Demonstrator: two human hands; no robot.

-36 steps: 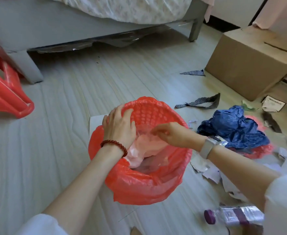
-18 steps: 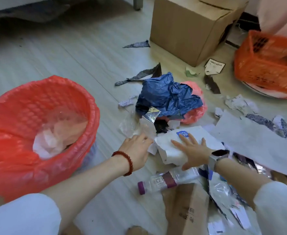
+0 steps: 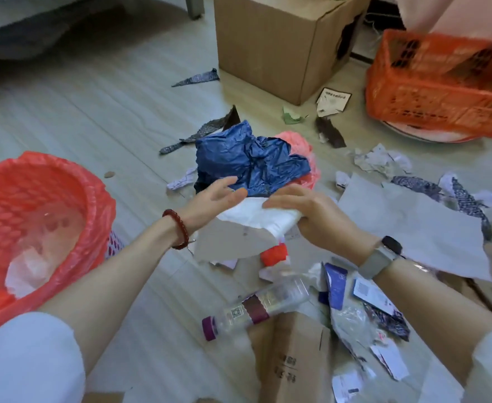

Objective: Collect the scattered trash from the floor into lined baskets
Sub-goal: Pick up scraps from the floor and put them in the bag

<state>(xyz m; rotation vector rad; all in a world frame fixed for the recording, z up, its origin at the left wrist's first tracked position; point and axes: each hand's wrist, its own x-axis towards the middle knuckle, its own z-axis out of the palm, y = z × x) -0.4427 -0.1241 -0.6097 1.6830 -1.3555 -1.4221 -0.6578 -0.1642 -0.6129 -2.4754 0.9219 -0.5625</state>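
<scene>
White crumpled paper wad (image 3: 263,215), lifted just above the floor litter, sits between your two hands in the head view, the only view given. Your right hand (image 3: 311,212) curls over its right end and grips it from above and below; your left hand (image 3: 214,200) lies flat-fingered against its left side, palm turned inward, touching rather than clasping. A grey torn card sheet (image 3: 227,242) hangs beneath the wad; whether it is gripped with the wad cannot be told.

To do this step well, close your left fingers under the wad so loose scraps do not drop, compress the bundle, then carry it leftward to the round basket lined with a red plastic bag (image 3: 93,199), which stands well apart at the left edge and already holds some pale waste.

Both forearms reach forward and converge, wrists roughly level. Remaining trash lies around: a blue crumpled plastic sheet (image 3: 250,162) just beyond your hands, a clear plastic bottle with purple cap (image 3: 256,306) near your right forearm.
</scene>
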